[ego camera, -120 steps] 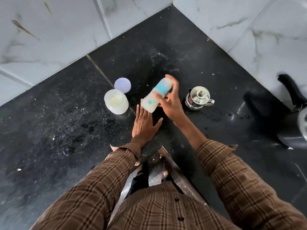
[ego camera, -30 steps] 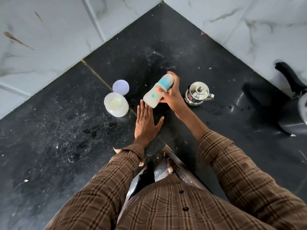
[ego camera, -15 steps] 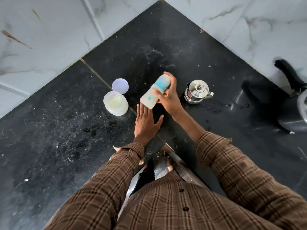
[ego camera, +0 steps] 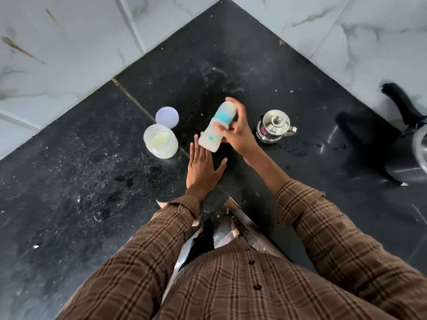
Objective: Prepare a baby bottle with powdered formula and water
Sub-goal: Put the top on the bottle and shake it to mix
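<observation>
Black counter (ego camera: 231,65), milky bottle (ego camera: 217,128), powder tub (ego camera: 160,142).

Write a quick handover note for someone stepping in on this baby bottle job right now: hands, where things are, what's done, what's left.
Right hand grips the capped baby bottle, tilted above the counter, milky liquid inside.
Left hand lies flat and open on the black counter, just below the bottle's base.
Formula tub stands open to the left, powder inside; its lid lies behind it.
Steel kettle stands to the right, lid on.
Done, apparently: powder and water in, cap on.
Left: finish mixing, set the bottle down, re-lid the tub.
</observation>
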